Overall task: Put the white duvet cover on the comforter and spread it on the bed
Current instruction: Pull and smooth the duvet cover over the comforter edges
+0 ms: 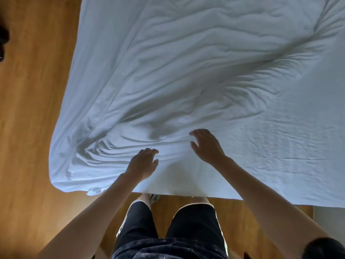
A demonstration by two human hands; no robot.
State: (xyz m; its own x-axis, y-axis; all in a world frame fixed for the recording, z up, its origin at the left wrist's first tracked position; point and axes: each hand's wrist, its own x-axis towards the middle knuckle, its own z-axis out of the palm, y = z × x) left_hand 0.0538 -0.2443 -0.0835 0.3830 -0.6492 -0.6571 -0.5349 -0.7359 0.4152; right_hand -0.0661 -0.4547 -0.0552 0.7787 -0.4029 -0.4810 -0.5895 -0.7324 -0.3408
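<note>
White duvet cover (186,71) w/ comforter presumably inside, spread over bed, filling frame from 9 to 3 o'clock; near edge hanging off foot toward wooden floor (33,128). Left hand (142,164) & right hand (206,146) flat on fabric at centre, fingers (149,151) relaxed, gripping nothing; prob. smoothing. Creases bunched at 8 o'clock corner, diagonal ridge toward 2, so not yet even.
</note>
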